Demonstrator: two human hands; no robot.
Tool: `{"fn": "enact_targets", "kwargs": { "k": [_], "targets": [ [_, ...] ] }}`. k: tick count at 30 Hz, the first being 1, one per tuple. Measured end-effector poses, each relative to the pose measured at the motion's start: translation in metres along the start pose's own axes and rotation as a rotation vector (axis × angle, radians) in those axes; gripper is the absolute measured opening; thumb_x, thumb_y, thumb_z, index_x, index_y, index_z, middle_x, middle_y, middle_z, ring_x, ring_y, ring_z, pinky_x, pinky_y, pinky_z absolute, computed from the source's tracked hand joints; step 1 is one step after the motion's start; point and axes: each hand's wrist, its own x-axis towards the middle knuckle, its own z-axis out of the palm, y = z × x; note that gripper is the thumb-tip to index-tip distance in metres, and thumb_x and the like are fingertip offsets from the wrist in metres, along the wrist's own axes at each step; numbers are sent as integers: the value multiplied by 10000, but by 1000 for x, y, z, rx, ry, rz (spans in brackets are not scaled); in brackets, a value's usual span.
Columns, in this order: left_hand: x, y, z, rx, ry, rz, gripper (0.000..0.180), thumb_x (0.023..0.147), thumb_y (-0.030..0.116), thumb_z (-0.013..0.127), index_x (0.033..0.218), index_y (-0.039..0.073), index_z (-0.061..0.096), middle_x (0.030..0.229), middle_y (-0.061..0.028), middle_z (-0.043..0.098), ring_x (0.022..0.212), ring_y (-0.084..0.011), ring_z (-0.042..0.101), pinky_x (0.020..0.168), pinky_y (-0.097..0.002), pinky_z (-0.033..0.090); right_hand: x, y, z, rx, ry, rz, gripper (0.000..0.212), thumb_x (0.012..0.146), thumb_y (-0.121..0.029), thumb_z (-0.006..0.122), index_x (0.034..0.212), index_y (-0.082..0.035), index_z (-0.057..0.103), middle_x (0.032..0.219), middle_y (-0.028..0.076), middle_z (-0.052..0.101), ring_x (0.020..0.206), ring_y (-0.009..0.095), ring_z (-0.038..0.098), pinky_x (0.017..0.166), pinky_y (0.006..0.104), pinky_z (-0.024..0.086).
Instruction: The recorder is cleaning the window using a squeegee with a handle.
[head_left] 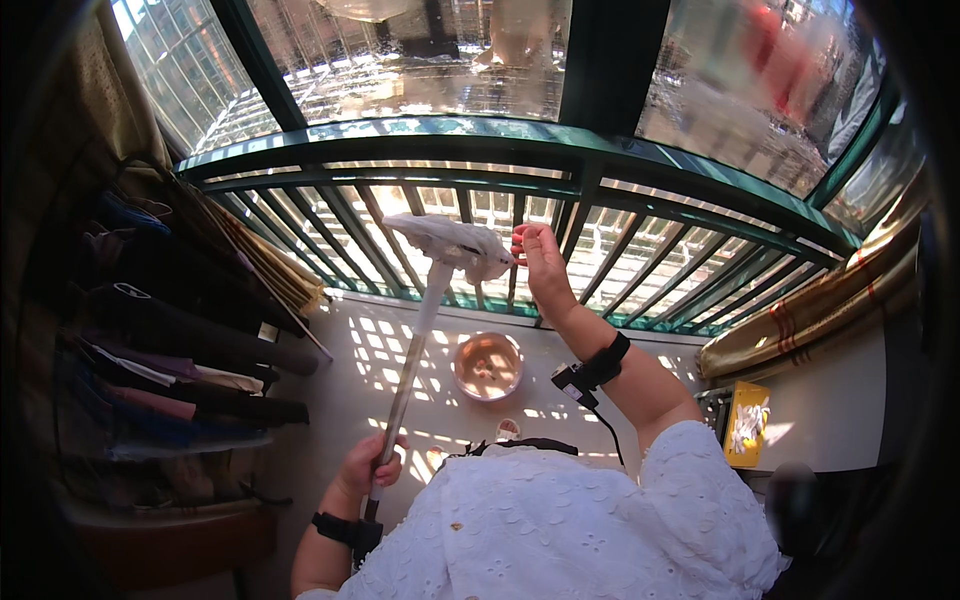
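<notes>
White-wrapped, long-handled grey pole tool (415, 345) slants before green metal railing (590, 180), left hand (366, 466) gripping handle, right hand (542, 265) curled at its head, pinch unclear; probably adjusting wrap, next needing steady pole.

Faces a railing (588, 188) below windows (420, 80). Holds a pole (410, 365) in the left hand (372, 466), with its far end (450, 243) before the railing, near the right hand (543, 262). Has clothes (190, 335) at left, a basin (490, 349) on the floor (550, 385) ahead, a tray (741, 400) at right, curtains (800, 325) on both sides.
</notes>
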Motion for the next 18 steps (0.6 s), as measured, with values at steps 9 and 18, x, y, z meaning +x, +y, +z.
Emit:
{"fn": "enact_targets", "kwargs": {
  "k": [9,18],
  "targets": [
    [-1,-10,2,-115,-96,-56,466,983,412,310,1123,13,507,511,18,355,406,-80,333,408,-224,291,12,-25,-7,-206,-149,-180,210,905,-231,594,936,-24,611,880,48,600,822,114,567,722,244,461],
    [3,-17,1,-220,-197,-74,457,990,395,296,1133,23,519,493,33,338,381,-65,306,388,-220,282,19,-35,-13,31,-482,402,111,847,-65,618,942,-49,565,807,-8,580,714,65,550,675,189,446]
  ]
}}
